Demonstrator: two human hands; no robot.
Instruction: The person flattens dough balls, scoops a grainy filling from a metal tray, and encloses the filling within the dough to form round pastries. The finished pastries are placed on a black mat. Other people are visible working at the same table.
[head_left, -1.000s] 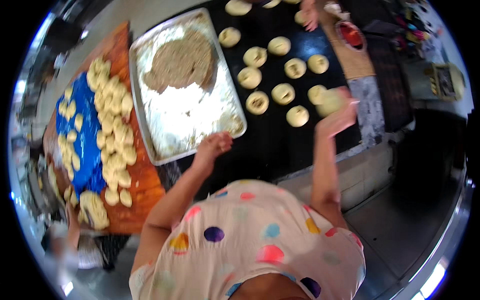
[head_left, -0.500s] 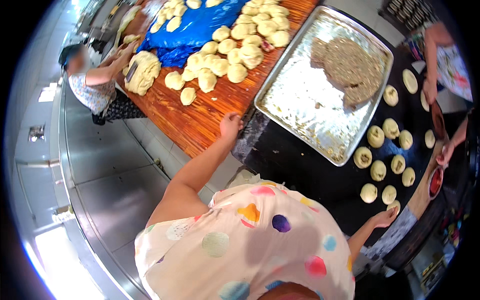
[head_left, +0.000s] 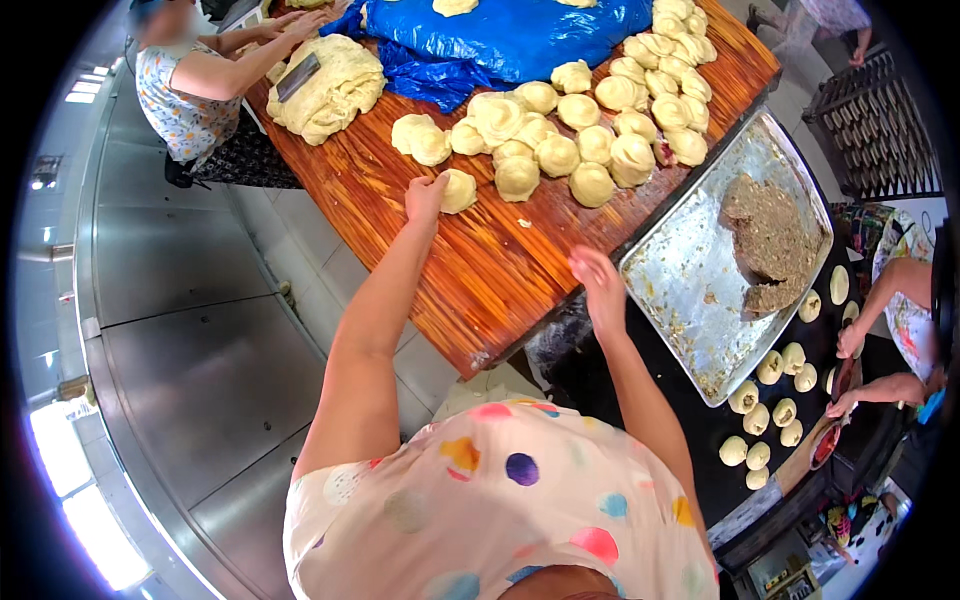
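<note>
On the near edge of the wooden table, my left hand [head_left: 426, 199] has its fingers against the left side of a pale dough ball [head_left: 459, 191], gripping it. My right hand [head_left: 599, 281] hovers by the table's right front corner, fingers stretched out and holding nothing. Several more dough balls [head_left: 591, 184] crowd together just beyond, some piled on others. To the right, a metal tray [head_left: 665, 275] carries a mound of brown filling [head_left: 775, 235]. Filled dough rounds [head_left: 757, 415] sit on the dark surface past the tray.
A blue plastic sheet [head_left: 500, 40] covers the table's back part. At far left, a co-worker [head_left: 200, 85] handles a big dough lump [head_left: 335, 95] with a scraper on it. Another person's hands [head_left: 845, 405] work at the right, near a red bowl [head_left: 825, 445]. A rack [head_left: 870, 120] stands back right.
My right hand has left the dough round at lower right and swung over to the wooden table. My left hand has moved from the table's corner to a dough ball. The view has shifted left.
</note>
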